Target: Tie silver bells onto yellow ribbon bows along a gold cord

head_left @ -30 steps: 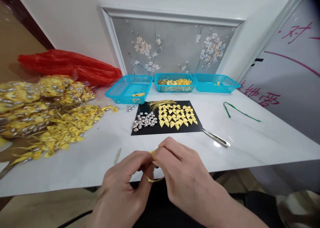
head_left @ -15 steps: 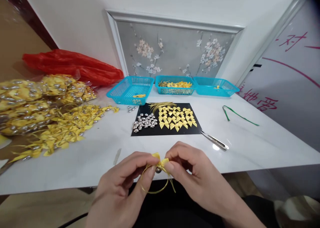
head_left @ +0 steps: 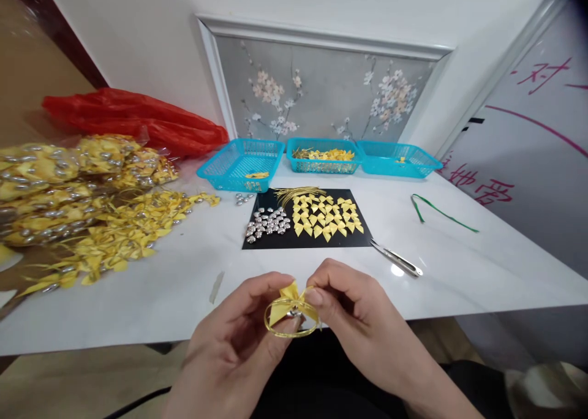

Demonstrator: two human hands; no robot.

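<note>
Between my hands, just above the table's front edge, is a yellow ribbon bow (head_left: 290, 293) with a gold cord loop (head_left: 281, 333) and a small silver bell (head_left: 294, 313). My left hand (head_left: 239, 327) holds the bow from the left, its thumb under the bell and its index finger at the top. With thumb and index finger, my right hand (head_left: 346, 305) pinches the bow's right side. Beyond them, a black mat (head_left: 307, 243) carries loose silver bells (head_left: 271, 223), rows of yellow bows (head_left: 325, 214) and a bundle of gold cords (head_left: 298, 193).
Small scissors or snips (head_left: 397, 258) lie right of the mat, with a green ribbon (head_left: 443, 212) farther right. Three blue baskets (head_left: 215, 177) line the back. Left are bagged and loose yellow bows with bells (head_left: 124, 229) and a red bag (head_left: 133, 119).
The bow has turned so its face and the bell show more fully, and the cord loop sits higher around it. My left thumb has moved right, beneath the bell.
</note>
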